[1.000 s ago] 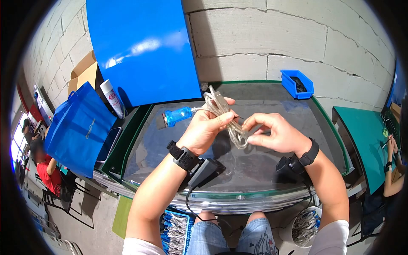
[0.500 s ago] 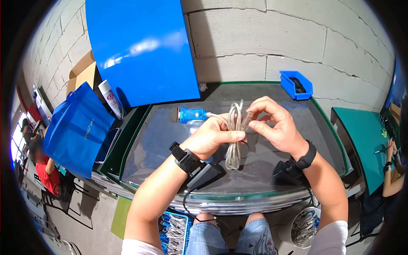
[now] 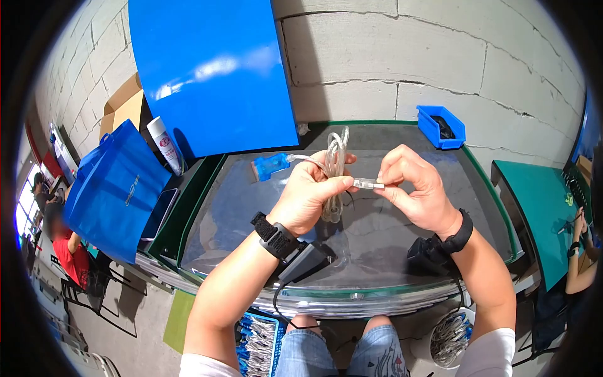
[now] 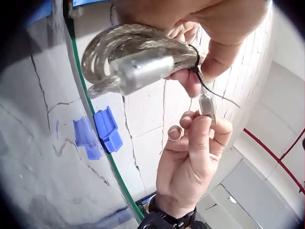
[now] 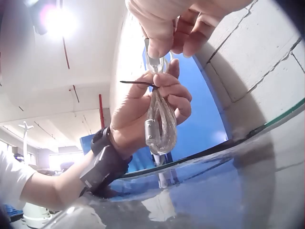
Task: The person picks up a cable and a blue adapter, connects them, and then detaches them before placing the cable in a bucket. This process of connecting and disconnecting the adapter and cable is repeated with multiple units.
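My left hand (image 3: pixel 306 193) holds a coiled, clear-jacketed silver USB cable (image 3: pixel 337 149) between thumb and fingers, above the table. A black tie (image 4: pixel 196 59) binds the coil, its loose tail sticking out. A thick cylindrical sleeve (image 4: pixel 143 71) on the cable hangs beside the loops in the left wrist view. At the cable's other end, a translucent blue connector (image 3: pixel 271 166) pokes out left of the left hand. Between the hands lies the USB plug (image 3: pixel 365 183), its metal end pinched by the thumb and fingertips of my right hand (image 3: pixel 419 191).
A dark-topped table (image 3: pixel 402 251) lies under the hands. At its back right is a blue bin (image 3: pixel 441 127) with black items. A spray can (image 3: pixel 166 146) and blue bag (image 3: pixel 119 188) stand left. Below are a blue basket (image 3: pixel 279 327) and white bucket (image 3: pixel 422 342) of cables.
The coil has turned upright in the left hand. The right hand, first at the coil's lower end, has come to the USB plug, which now points right. The blue connector swung up, then back down-left.
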`<control>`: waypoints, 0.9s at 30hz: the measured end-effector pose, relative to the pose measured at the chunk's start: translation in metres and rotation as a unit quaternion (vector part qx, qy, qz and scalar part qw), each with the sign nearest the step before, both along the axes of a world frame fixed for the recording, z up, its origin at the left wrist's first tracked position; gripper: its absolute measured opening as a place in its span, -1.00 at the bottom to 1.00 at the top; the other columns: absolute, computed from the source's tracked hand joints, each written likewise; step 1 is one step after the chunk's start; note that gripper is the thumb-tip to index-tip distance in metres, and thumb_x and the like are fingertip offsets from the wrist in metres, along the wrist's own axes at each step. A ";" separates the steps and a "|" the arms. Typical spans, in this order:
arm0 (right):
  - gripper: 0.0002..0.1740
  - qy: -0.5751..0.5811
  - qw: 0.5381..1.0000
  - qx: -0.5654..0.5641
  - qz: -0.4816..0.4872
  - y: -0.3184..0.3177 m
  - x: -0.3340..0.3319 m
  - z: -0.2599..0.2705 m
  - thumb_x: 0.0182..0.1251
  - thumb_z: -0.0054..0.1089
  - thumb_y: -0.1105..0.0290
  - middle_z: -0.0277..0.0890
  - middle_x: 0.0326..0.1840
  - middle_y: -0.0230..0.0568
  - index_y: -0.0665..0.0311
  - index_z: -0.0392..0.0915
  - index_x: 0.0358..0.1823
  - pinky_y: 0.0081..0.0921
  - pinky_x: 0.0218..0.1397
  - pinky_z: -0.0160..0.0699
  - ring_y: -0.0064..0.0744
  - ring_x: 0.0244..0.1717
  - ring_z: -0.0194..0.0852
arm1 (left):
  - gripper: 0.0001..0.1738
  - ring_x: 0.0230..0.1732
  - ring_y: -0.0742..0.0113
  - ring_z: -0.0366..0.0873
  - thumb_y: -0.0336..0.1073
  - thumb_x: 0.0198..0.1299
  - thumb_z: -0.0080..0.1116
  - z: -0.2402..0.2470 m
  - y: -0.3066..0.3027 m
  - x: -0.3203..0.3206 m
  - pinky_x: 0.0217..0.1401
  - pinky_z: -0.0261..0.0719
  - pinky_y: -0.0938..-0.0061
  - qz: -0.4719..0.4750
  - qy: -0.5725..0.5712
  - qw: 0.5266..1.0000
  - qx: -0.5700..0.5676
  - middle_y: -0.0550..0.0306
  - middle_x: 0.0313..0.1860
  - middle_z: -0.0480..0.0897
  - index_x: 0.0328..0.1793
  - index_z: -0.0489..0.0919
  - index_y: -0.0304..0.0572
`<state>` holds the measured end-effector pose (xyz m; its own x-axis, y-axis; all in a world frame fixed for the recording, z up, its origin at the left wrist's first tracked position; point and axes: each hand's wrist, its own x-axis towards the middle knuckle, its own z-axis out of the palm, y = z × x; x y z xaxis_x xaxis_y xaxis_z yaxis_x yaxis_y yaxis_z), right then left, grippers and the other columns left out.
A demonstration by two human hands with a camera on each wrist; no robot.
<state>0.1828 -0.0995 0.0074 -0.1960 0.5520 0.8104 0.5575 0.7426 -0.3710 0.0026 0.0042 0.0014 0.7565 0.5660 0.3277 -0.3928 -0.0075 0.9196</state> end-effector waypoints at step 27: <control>-0.89 0.171 0.955 -0.212 0.117 -0.005 -0.001 -0.001 0.28 0.11 0.50 0.40 -0.34 -0.35 0.32 0.35 -0.29 -0.64 -0.28 0.48 -0.65 -0.36 0.42 | -0.69 -0.25 0.31 0.61 -0.22 0.21 0.15 -0.004 0.003 -0.001 -0.04 0.59 0.37 -0.073 0.015 0.992 -0.098 0.06 -0.32 0.64 -0.03 0.53 -0.28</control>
<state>0.1821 -0.1048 0.0066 -0.1179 0.8185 0.5623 0.1860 0.5744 -0.7971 0.0013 0.0070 -0.0027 0.8431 0.4997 0.1987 -0.3491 0.2276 0.9090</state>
